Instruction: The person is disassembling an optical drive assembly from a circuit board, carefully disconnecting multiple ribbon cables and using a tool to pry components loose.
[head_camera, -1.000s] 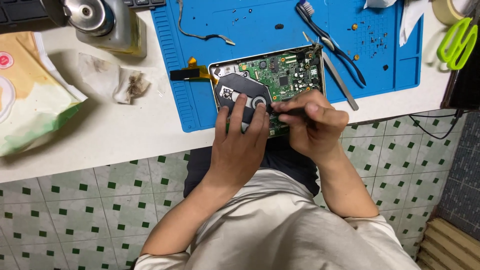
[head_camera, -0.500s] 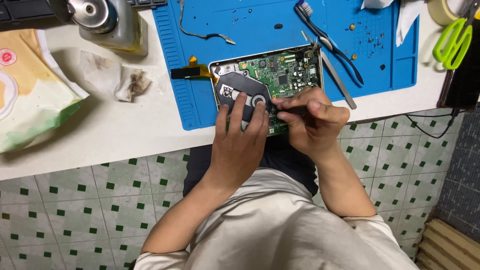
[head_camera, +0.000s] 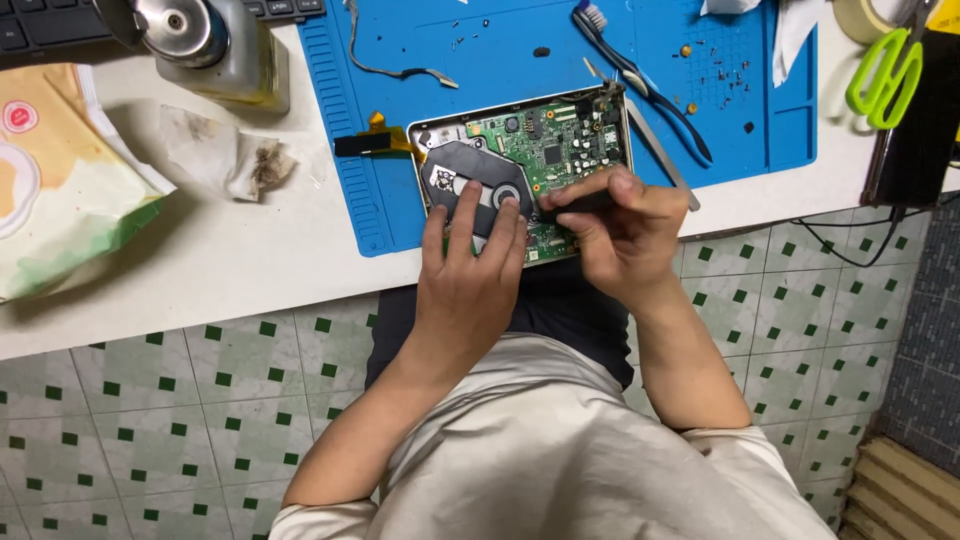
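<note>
Opened disc drive, circuit board up, near edge of blue mat: left hand flat, steadying it; right hand clamped on dark tool, working the board; next calls for steady tip.

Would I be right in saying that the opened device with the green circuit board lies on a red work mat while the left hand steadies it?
Not quite: the work mat is blue, not red, as the head view shows. The rest holds: the opened device with the green circuit board lies on it while the left hand steadies it.
</note>
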